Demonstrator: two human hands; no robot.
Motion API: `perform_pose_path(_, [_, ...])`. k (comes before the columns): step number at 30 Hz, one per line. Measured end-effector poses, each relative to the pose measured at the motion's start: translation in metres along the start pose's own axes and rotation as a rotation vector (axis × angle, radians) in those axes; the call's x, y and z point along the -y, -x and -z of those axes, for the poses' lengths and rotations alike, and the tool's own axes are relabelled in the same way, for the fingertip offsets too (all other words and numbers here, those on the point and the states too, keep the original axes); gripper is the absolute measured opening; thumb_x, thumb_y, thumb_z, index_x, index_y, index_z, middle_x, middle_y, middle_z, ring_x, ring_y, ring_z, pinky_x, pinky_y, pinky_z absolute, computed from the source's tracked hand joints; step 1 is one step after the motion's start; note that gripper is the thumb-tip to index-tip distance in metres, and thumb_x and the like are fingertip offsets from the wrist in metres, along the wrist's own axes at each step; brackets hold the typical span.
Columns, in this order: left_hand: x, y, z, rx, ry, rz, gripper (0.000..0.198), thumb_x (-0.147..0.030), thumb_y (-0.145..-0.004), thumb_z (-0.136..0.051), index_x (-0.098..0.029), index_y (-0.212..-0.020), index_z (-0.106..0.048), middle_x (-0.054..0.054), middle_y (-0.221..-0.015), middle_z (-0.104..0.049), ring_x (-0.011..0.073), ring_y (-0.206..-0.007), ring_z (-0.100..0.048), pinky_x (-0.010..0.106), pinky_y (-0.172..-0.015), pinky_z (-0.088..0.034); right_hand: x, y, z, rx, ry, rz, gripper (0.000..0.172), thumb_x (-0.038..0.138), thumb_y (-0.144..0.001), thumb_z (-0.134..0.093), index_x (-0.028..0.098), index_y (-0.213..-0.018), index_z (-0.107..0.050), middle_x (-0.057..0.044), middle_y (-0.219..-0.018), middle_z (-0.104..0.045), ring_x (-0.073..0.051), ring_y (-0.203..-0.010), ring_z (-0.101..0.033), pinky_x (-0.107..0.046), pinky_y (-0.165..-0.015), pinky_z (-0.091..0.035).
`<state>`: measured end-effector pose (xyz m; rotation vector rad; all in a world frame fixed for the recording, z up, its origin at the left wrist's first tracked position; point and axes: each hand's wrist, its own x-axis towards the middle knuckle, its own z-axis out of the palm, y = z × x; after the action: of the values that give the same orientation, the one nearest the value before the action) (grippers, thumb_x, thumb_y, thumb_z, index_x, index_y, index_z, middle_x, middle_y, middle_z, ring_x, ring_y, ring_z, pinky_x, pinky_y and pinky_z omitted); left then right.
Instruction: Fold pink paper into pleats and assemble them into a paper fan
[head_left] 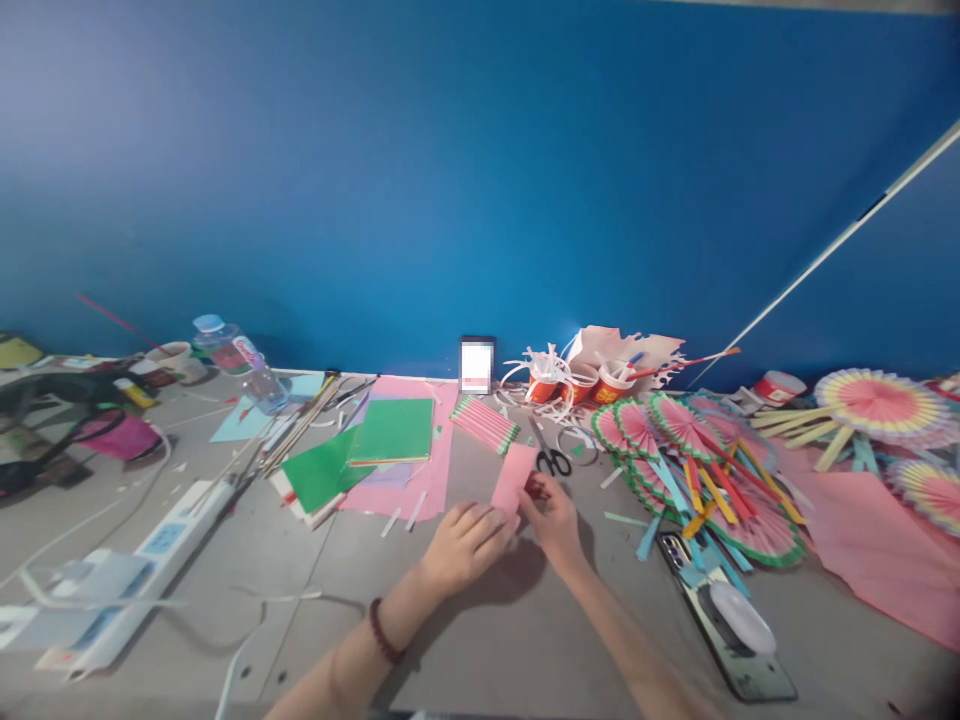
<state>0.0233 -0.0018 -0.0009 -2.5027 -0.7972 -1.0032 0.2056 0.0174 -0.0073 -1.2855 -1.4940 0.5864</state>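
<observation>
Near the middle of the table, my left hand (463, 545) and my right hand (553, 518) both grip a pink paper strip (513, 472). The left fingers are curled over its lower end, partly hiding it. My right thumb and fingers pinch its right edge. Just behind the strip lies a pleated pink paper (486, 424) with green and pale edges. Black-handled scissors (553, 460) rest to the right of the strip, close to my right hand. A dark bead bracelet (384, 632) circles my left wrist.
Green paper sheets (391, 432) lie on pink paper to the left. Several folded paper fans (690, 430) are piled at right, near a phone (731, 640). Cups (615, 382) stand by the blue wall. A bottle (244, 360) and power strip (150, 580) are at left.
</observation>
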Motion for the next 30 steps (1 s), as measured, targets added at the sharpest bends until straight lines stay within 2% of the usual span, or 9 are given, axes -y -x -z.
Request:
perform_pose_path(2, [-0.004, -0.005, -0.002, 0.039, 0.018, 0.015, 0.027, -0.019, -0.089, -0.055, -0.020, -0.116, -0.055, 0.004, -0.098, -0.068, 0.0162, -0.096, -0.058, 0.033, -0.089, -0.040, -0.001, 0.001, -0.004, 0.002, -0.156, -0.110, 0.041, 0.035, -0.080, -0.062, 0.018, -0.116, -0.051, -0.001, -0.072, -0.065, -0.016, -0.066, -0.064, -0.028, -0.062, -0.053])
perform_pose_path(6, [-0.005, -0.012, -0.004, 0.093, 0.028, 0.114, 0.025, -0.023, -0.092, -0.051, -0.016, -0.115, -0.055, 0.007, -0.099, -0.068, 0.0179, -0.093, -0.060, 0.034, -0.084, -0.041, 0.001, 0.004, -0.009, 0.024, -0.341, -0.208, 0.083, 0.034, -0.079, -0.064, 0.017, -0.144, -0.017, -0.001, -0.071, -0.066, -0.018, -0.062, -0.065, -0.029, -0.057, -0.054])
perform_pose_path(9, [-0.004, -0.011, -0.006, 0.159, -0.005, 0.171, 0.024, -0.018, -0.093, -0.045, -0.017, -0.115, -0.055, 0.008, -0.101, -0.067, 0.0184, -0.092, -0.060, 0.035, -0.083, -0.042, 0.005, 0.005, -0.008, 0.078, -0.383, -0.223, 0.093, 0.036, -0.083, -0.061, 0.015, -0.148, 0.001, -0.001, -0.069, -0.064, -0.018, -0.058, -0.063, -0.029, -0.053, -0.053])
perform_pose_path(11, [-0.003, -0.009, -0.007, 0.169, -0.029, 0.177, 0.025, -0.017, -0.094, -0.043, -0.016, -0.116, -0.055, 0.008, -0.103, -0.067, 0.0187, -0.095, -0.060, 0.035, -0.084, -0.041, 0.008, 0.005, -0.007, 0.101, -0.379, -0.212, 0.091, 0.037, -0.085, -0.057, 0.014, -0.149, 0.004, -0.001, -0.069, -0.064, -0.017, -0.057, -0.062, -0.029, -0.052, -0.052])
perform_pose_path(18, [0.006, -0.003, -0.007, 0.152, -0.040, 0.134, 0.026, -0.016, -0.094, -0.041, -0.013, -0.115, -0.056, 0.010, -0.103, -0.068, 0.0193, -0.096, -0.060, 0.037, -0.087, -0.043, 0.005, 0.004, -0.003, 0.126, -0.180, -0.134, 0.076, 0.029, -0.089, -0.048, 0.015, -0.149, -0.003, 0.003, -0.064, -0.063, -0.017, -0.059, -0.063, -0.027, -0.057, -0.052])
perform_pose_path(21, [0.009, -0.004, -0.004, 0.166, -0.028, 0.150, 0.025, -0.014, -0.094, -0.041, -0.014, -0.113, -0.057, 0.010, -0.101, -0.068, 0.0196, -0.096, -0.061, 0.036, -0.085, -0.045, -0.003, 0.002, 0.004, 0.155, 0.105, -0.012, 0.058, 0.022, -0.088, -0.046, 0.019, -0.143, -0.031, -0.002, -0.077, -0.068, -0.017, -0.065, -0.064, -0.027, -0.062, -0.051])
perform_pose_path(24, [0.011, -0.004, -0.003, 0.149, -0.021, 0.146, 0.025, -0.013, -0.094, -0.040, -0.013, -0.112, -0.057, 0.010, -0.099, -0.068, 0.0192, -0.095, -0.061, 0.035, -0.082, -0.045, -0.012, -0.002, 0.011, 0.129, 0.451, 0.159, 0.039, 0.019, -0.087, -0.044, 0.019, -0.125, -0.056, -0.006, -0.080, -0.069, -0.019, -0.069, -0.063, -0.029, -0.064, -0.048])
perform_pose_path(27, [0.011, -0.002, -0.004, 0.141, -0.021, 0.133, 0.026, -0.015, -0.095, -0.038, -0.014, -0.115, -0.055, 0.010, -0.102, -0.068, 0.0192, -0.095, -0.060, 0.035, -0.082, -0.046, -0.017, -0.005, 0.017, 0.100, 0.676, 0.260, 0.031, 0.019, -0.088, -0.045, 0.018, -0.114, -0.063, -0.006, -0.073, -0.067, -0.020, -0.068, -0.060, -0.031, -0.067, -0.045])
perform_pose_path(30, [0.013, 0.001, -0.005, 0.114, -0.030, 0.126, 0.027, -0.016, -0.096, -0.038, -0.014, -0.117, -0.054, 0.010, -0.103, -0.068, 0.0195, -0.097, -0.059, 0.036, -0.083, -0.045, -0.016, -0.007, 0.020, 0.098, 0.777, 0.306, 0.025, 0.020, -0.089, -0.049, 0.018, -0.107, -0.066, -0.006, -0.073, -0.065, -0.021, -0.072, -0.058, -0.033, -0.072, -0.043])
